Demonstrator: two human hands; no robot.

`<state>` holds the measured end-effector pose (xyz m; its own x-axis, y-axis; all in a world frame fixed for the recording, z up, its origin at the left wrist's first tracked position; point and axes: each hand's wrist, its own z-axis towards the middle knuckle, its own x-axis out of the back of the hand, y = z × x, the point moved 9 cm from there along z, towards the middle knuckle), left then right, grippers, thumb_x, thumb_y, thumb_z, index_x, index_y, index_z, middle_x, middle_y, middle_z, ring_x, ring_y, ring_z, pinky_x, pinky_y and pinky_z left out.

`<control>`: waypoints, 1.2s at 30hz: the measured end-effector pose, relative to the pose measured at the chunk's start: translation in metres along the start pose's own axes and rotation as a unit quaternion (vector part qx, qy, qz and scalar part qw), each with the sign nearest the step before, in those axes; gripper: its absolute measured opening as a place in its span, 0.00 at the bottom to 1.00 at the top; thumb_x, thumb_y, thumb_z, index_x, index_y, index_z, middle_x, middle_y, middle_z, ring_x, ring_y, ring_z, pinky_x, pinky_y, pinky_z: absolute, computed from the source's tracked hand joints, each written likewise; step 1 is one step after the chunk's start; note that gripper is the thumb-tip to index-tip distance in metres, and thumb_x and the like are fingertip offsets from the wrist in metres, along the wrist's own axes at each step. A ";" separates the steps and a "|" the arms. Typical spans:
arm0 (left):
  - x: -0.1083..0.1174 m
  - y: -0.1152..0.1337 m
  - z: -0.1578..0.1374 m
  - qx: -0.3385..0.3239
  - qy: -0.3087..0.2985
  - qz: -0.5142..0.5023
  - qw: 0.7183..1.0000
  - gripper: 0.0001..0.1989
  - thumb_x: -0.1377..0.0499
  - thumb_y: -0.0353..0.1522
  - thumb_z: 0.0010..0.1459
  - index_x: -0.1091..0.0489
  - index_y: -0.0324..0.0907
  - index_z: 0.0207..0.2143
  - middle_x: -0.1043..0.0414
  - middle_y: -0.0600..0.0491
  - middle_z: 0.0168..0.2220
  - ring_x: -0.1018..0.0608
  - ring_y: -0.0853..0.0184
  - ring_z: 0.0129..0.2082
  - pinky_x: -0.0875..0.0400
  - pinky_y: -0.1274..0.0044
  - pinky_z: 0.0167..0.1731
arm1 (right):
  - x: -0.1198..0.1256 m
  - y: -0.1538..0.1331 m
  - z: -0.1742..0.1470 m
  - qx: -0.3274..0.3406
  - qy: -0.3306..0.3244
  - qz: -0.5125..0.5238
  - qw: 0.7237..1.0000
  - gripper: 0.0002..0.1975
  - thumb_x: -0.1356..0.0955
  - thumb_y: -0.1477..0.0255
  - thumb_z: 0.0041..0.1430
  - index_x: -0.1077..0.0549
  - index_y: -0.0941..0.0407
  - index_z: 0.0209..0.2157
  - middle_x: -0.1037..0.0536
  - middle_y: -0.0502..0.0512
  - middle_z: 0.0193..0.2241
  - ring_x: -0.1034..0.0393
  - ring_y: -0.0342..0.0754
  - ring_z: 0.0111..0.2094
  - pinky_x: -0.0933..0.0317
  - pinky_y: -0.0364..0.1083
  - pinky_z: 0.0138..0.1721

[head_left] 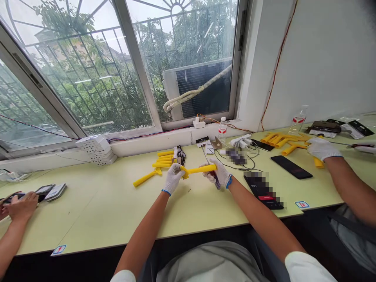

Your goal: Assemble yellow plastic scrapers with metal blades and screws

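Note:
My left hand (174,178), in a white glove with a blue cuff, is closed on the wider head of a yellow plastic handle (202,169). The handle lies level above the table, its tube pointing right. Its far end meets my gloved right hand (223,174), which grips a screwdriver (217,182) with a dark handle. The screwdriver's metal shaft slants up and left behind the yellow tube. Just behind my left hand, several more yellow handles (164,158) lie in a group beside small black packages (179,153). One loose yellow handle (146,178) points toward the front left.
A phone (263,192) lies right of my hands, with cables and a power strip (241,141) behind. A water bottle (222,129) stands by the window. White boxes (96,149) are stacked left. Co-workers' hands (324,149) work at right and left (23,205).

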<state>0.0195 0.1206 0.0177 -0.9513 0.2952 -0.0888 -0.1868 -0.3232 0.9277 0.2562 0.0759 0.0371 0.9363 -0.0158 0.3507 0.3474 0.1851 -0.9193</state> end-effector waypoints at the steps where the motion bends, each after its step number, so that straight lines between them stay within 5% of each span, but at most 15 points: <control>1: 0.001 0.001 0.000 0.000 0.000 0.003 1.000 0.17 0.29 0.39 0.59 0.32 0.43 0.42 0.20 0.51 0.33 0.17 0.61 0.29 0.18 0.66 0.32 | 0.001 0.002 -0.001 -0.009 -0.004 0.008 1.000 0.20 0.30 0.59 0.73 0.24 0.61 0.55 0.21 0.58 0.48 0.23 0.46 0.45 0.24 0.49 0.48; 6: 0.010 0.001 0.002 0.014 -0.007 0.000 1.000 0.16 0.28 0.38 0.58 0.31 0.43 0.41 0.21 0.51 0.34 0.17 0.61 0.31 0.18 0.66 0.33 | -0.002 0.006 -0.002 -0.047 -0.017 0.036 0.998 0.18 0.30 0.59 0.73 0.24 0.61 0.49 0.22 0.54 0.40 0.26 0.41 0.36 0.26 0.43 0.39; 13: 0.023 -0.002 0.004 0.030 0.019 -0.002 0.999 0.17 0.26 0.36 0.51 0.26 0.42 0.39 0.21 0.51 0.37 0.20 0.65 0.31 0.20 0.71 0.33 | -0.018 0.005 -0.005 -0.072 -0.042 0.065 0.994 0.15 0.37 0.67 0.73 0.26 0.64 0.40 0.29 0.51 0.25 0.37 0.39 0.26 0.45 0.37 0.25; 18: 0.031 -0.010 0.006 0.032 0.069 0.004 0.997 0.16 0.27 0.34 0.52 0.23 0.41 0.42 0.20 0.50 0.42 0.18 0.64 0.40 0.20 0.70 0.45 | -0.024 0.003 -0.009 -0.063 -0.056 0.080 0.993 0.16 0.30 0.61 0.73 0.25 0.61 0.47 0.24 0.52 0.36 0.30 0.39 0.32 0.31 0.40 0.34; 25: 0.048 -0.022 0.007 0.056 0.149 0.009 0.987 0.26 0.25 0.39 0.51 0.25 0.40 0.50 0.19 0.45 0.47 0.16 0.60 0.42 0.22 0.68 0.45 | -0.041 -0.003 -0.012 -0.045 -0.089 0.077 0.992 0.18 0.30 0.61 0.73 0.25 0.61 0.54 0.21 0.56 0.46 0.24 0.44 0.41 0.24 0.45 0.42; 36: 0.046 -0.030 0.006 0.076 0.121 -0.035 0.989 0.20 0.24 0.44 0.47 0.27 0.41 0.27 0.24 0.52 0.28 0.24 0.68 0.26 0.27 0.75 0.28 | -0.059 -0.015 -0.013 0.000 -0.108 0.024 0.994 0.17 0.29 0.62 0.73 0.24 0.61 0.53 0.21 0.54 0.42 0.24 0.42 0.37 0.25 0.42 0.38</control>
<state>-0.0170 0.1496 -0.0122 -0.9717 0.0822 -0.2217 -0.2326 -0.1645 0.9586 0.1965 0.0617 0.0281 0.9188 0.2049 0.3373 0.3034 0.1798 -0.9358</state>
